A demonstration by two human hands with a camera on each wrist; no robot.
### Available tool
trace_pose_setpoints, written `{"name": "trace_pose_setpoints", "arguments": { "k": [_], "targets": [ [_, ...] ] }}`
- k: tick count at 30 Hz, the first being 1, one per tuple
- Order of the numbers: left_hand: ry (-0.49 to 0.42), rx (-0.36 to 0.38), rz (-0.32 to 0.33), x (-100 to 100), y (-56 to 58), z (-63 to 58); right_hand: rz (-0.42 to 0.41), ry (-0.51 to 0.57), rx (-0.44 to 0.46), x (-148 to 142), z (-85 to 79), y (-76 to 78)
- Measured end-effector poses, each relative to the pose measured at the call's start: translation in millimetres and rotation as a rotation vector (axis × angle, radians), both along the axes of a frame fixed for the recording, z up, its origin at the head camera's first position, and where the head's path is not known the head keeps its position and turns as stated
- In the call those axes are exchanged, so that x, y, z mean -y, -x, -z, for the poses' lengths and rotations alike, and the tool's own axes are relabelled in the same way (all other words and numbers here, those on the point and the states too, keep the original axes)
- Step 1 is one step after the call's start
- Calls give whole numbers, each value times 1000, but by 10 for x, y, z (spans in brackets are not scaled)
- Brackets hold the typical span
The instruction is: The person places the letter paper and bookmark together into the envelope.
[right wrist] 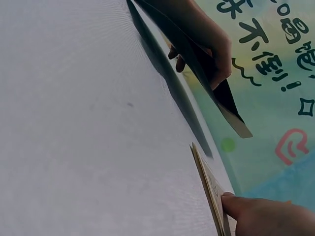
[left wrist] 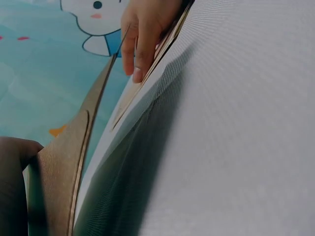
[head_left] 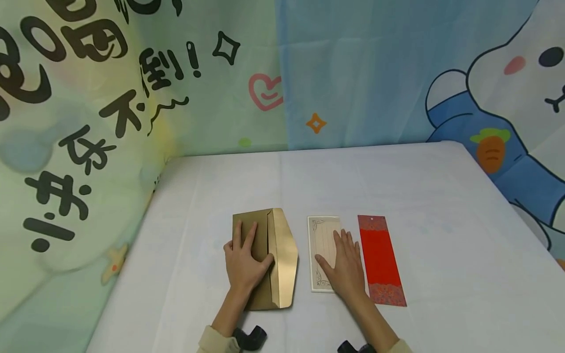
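A brownish-gold envelope (head_left: pixel 252 230) lies on the white table with its shiny flap (head_left: pixel 286 264) folded out to the right. My left hand (head_left: pixel 244 267) rests on it, fingers spread and the thumb at the flap's crease. To the right is a cream card (head_left: pixel 320 255) with a scrolled border. In the right wrist view it looks like more than one layer. My right hand (head_left: pixel 348 267) lies over the card's right side, fingers extended, thumb (right wrist: pixel 231 204) touching its face. Just right of that hand lies a red strip (head_left: pixel 380 260) with patterned ends and a small hole at the top.
The white-covered table (head_left: pixel 441 196) stretches beyond and to both sides of the papers. A printed cloth backdrop (head_left: pixel 353 73) hangs along the back and left. Dark wrist-worn devices (head_left: pixel 250 338) show near the front edge.
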State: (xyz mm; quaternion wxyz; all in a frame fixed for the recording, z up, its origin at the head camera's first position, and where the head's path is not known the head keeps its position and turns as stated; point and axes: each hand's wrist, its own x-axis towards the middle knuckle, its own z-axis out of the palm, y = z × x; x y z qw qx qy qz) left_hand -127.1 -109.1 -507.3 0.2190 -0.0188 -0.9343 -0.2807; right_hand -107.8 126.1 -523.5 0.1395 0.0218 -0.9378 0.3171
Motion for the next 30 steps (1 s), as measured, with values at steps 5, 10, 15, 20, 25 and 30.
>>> {"name": "trace_pose_setpoints", "arguments": {
  "k": [5,10,15,20,25,30],
  "targets": [
    [21,21,3,3,5,-3,11,37,-36,6,11,1],
    [26,32,-6,9,3,-1,4,160,-70,25,-6,-1],
    [40,45,-14,18,8,11,44,293,-38,24,-66,2],
    [42,38,-16,26,25,24,45,302,41,3,-141,20],
    [43,53,-18,29,29,19,-118,391,201,-71,-197,27],
    [51,64,-18,33,29,25,-332,597,335,-230,-331,35]
  ]
}}
